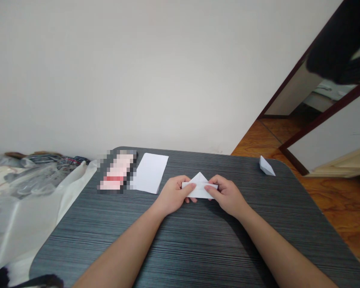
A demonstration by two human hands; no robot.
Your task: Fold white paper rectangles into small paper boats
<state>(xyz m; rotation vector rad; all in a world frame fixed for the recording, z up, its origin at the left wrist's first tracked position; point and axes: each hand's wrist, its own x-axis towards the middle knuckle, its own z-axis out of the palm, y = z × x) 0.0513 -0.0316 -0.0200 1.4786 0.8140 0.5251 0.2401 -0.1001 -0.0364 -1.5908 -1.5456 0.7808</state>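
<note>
Both hands grip a partly folded sheet of white paper [199, 193] over the middle of the dark table. It has a triangular peak at the top and a straight strip along the bottom. My left hand [176, 193] is closed on its left end, thumb on the front face and fingers behind. At the right end, my right hand [226, 193] pinches it the same way, thumb in front. Some fingertips show below the lower edge; the rest are hidden behind the paper.
A stack of white paper [151, 173] lies on the table [186, 248], left of my hands. Beside it is a pixelated, unreadable item [117, 172]. A folded white paper piece [267, 166] stands near the far right corner. Plastic-wrapped things [33, 192] lie left of the table; a wall [156, 72] rises behind.
</note>
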